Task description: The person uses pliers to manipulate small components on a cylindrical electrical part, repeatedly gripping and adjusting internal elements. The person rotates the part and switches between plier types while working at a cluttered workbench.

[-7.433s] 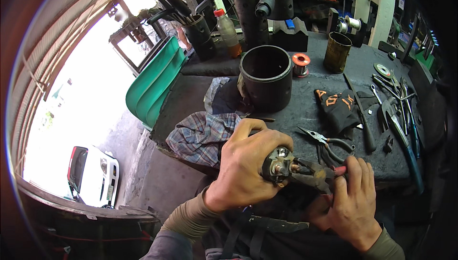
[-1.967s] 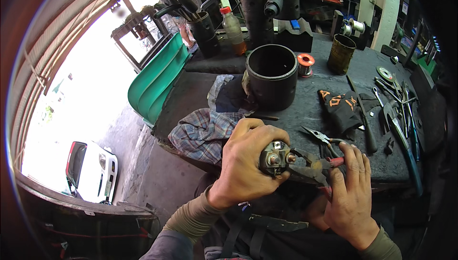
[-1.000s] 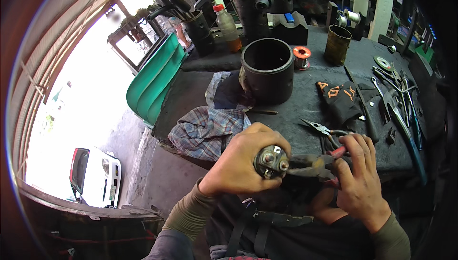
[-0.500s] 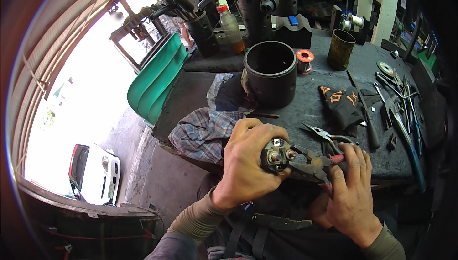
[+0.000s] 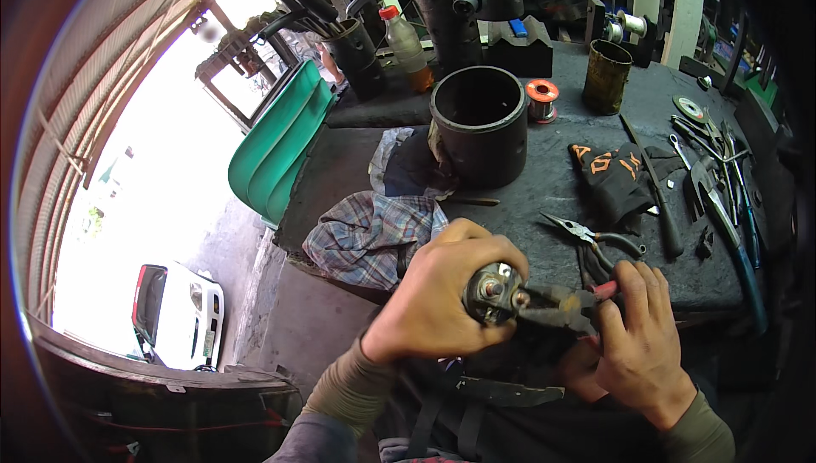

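My left hand (image 5: 442,297) is wrapped round a dark cylindrical part that looks like a starter solenoid (image 5: 484,314), with its copper terminal studs facing up. In my right hand (image 5: 642,352) are worn pliers (image 5: 565,306) with red grips, the fingers curled round the handles. Their jaws reach the right-hand stud; whether they grip it is too blurred to tell. Just beyond the right hand, needle-nose pliers (image 5: 580,230) with dark handles lie on the dark workbench (image 5: 531,208). A checked cloth (image 5: 361,242) is bunched beside the left hand.
A thick black pipe section (image 5: 480,144) stands mid-bench, with an orange-flanged wire spool (image 5: 541,102) beside it. To the right lie a dark cloth (image 5: 608,182), a long file (image 5: 654,191) and several hand tools. A bottle (image 5: 408,51) and a rusty can (image 5: 607,78) stand farther back.
The part in my left hand has dipped slightly, and the pliers have turned a little at the stud. My right hand has shifted slightly right. The view has moved a bit.
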Available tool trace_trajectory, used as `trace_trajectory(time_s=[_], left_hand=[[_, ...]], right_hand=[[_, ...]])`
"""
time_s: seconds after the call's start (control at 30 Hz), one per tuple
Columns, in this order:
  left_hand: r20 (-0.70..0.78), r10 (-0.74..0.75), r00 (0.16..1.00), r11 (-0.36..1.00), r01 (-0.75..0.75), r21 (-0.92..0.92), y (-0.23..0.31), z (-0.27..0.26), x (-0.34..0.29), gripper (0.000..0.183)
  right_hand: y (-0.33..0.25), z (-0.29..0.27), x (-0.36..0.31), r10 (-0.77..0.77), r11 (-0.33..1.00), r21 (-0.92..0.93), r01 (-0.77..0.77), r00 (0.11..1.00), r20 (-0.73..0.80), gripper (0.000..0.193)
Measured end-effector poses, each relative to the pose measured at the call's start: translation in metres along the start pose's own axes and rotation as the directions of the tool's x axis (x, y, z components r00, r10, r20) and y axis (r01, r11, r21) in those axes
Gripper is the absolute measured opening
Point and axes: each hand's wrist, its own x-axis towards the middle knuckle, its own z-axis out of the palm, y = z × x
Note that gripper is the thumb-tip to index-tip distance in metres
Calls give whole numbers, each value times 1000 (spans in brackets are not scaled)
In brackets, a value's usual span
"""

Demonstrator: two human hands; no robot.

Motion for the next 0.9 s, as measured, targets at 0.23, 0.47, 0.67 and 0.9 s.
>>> trace_trajectory(time_s=[0.23, 0.47, 0.67, 0.9], left_hand=[[335, 34, 942, 982, 31, -187, -18, -11, -1, 45], [-116, -52, 992, 995, 42, -89, -13, -2, -5, 42], [-288, -14, 958, 996, 38, 78, -2, 11, -7, 48], [-373, 49, 927, 983, 22, 184, -3, 24, 1, 52]], right_hand=[[17, -1, 5, -180, 984, -4, 180, 984, -9, 49], [0, -3, 5, 45, 997, 67, -44, 999, -9, 52], [-15, -2, 6, 101, 989, 105, -105, 994, 44, 49], [-18, -6, 5, 152, 985, 70, -157, 986, 63, 49]])
